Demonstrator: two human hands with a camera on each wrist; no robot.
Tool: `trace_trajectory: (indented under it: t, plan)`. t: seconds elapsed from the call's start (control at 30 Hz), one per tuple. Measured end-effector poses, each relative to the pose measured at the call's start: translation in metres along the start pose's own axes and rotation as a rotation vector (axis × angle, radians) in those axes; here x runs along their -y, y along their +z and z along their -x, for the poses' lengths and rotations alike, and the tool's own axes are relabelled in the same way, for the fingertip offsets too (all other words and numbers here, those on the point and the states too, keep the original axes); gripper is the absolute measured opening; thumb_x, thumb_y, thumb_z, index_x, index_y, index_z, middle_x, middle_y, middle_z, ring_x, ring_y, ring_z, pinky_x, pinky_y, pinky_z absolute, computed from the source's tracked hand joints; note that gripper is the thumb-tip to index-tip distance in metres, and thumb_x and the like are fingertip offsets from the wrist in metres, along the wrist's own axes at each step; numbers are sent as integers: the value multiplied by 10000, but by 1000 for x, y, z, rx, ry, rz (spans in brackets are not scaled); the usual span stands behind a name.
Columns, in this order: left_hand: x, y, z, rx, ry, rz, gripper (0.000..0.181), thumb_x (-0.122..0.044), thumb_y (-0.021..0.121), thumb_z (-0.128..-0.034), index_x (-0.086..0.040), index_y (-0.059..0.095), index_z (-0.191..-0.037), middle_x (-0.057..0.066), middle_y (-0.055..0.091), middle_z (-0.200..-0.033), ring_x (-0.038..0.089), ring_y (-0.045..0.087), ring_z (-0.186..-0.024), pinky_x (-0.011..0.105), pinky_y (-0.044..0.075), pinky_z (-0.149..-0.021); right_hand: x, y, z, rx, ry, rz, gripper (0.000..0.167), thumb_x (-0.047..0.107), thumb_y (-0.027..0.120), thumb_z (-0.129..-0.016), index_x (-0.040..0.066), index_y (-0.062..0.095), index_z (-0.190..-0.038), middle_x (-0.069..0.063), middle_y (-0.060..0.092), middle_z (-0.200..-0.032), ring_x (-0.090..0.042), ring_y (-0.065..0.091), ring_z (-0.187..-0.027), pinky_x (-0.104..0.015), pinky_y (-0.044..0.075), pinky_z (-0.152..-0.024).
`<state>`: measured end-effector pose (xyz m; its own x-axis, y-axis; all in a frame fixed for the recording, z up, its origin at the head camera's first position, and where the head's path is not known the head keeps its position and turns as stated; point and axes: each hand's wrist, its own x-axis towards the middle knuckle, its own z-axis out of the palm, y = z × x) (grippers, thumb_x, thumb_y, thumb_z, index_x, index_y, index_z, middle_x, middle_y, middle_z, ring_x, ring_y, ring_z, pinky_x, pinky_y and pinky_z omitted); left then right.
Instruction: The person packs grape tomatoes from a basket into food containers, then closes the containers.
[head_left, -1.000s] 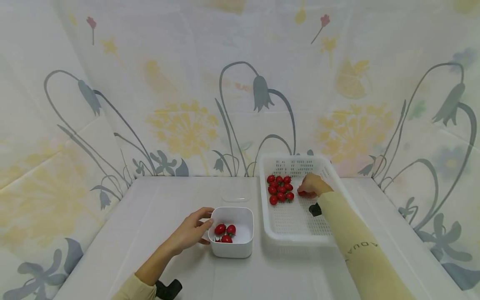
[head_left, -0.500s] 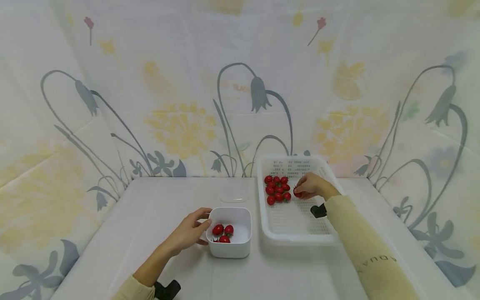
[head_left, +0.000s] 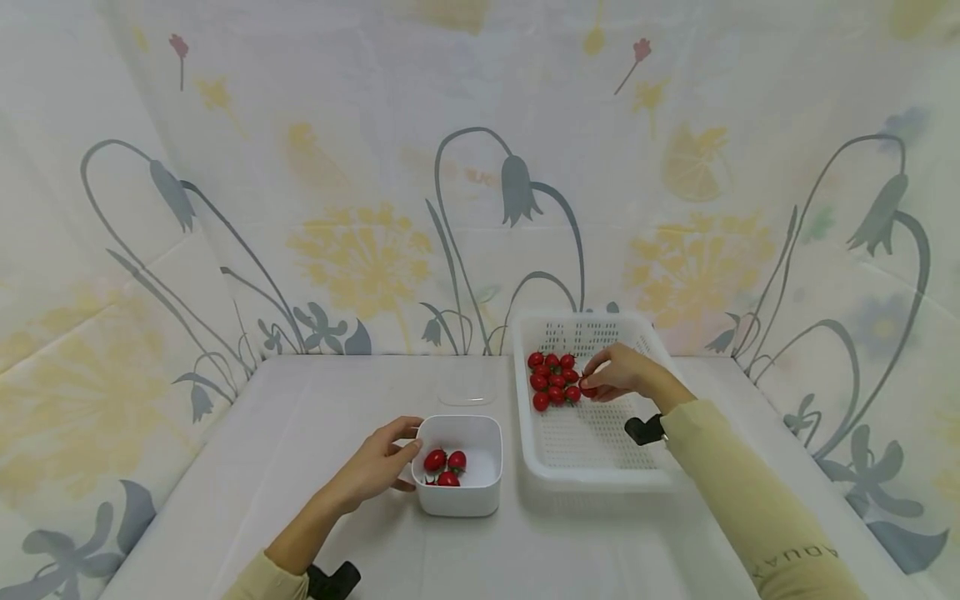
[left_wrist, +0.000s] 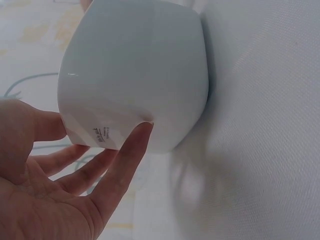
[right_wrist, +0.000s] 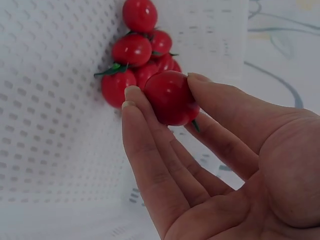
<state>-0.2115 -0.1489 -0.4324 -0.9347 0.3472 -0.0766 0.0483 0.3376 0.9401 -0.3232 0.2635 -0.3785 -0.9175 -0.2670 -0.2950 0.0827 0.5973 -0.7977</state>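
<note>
Your right hand (head_left: 624,372) pinches a round red tomato (right_wrist: 169,97) inside a white plastic basket (head_left: 600,478); likely squashy, so hold its sides softly. Your left hand (head_left: 381,463), fingers spread, touches a square white box (head_left: 459,500).

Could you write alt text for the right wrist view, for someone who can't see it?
A right hand pinches a red tomato between thumb and fingers. Beyond it, more tomatoes cluster inside a white perforated basket; part of a printed backdrop shows at upper right.
</note>
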Motion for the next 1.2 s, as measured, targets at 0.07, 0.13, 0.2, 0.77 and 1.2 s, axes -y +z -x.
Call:
trace_trajectory:
  t: [0.07,0.13,0.2,0.77,1.2]
  plan:
    - [1,0,-1,-3,-1,1,377,-150,531,-1067,-63,505,-1433,263,503,-1435,391,630,-1147,450,646,-704,2,2,3,2,-9,-8,399,40,680,-955,-183,571,-1267,-220,757,-897,-263,761,-775,-412,639,-795]
    - [1,0,-1,-8,-1,-1,374,-150,533,-1066,-67,509,-1431,255,510,-1430,383,633,-1139,445,647,-702,4,4,5,4,-20,-8,391,38,681,-952,-185,578,-1256,-212,757,-881,-259,760,-765,-398,642,-777]
    - [3,0,-2,-10,0,-5,375,-149,533,-1066,-66,509,-1431,253,513,-1428,372,636,-1132,441,647,-700,5,7,8,4,-27,-10,372,36,685,-948,-180,597,-1237,-205,755,-865,-261,758,-753,-400,643,-771]
    - [0,2,1,-18,-12,-20,378,-142,530,-1068,-70,507,-1438,253,507,-1440,367,633,-1134,424,648,-699,21,23,31,52,-96,-37,376,49,688,-954,-176,605,-1244,-228,748,-905,-283,752,-796,-425,634,-818]
    - [2,1,-3,-10,-11,-10,376,-138,530,-1067,-73,509,-1436,256,507,-1441,392,631,-1152,441,647,-704,31,29,43,69,-131,-7,387,83,708,-947,-148,623,-1246,-177,758,-934,-268,751,-818,-428,633,-822]
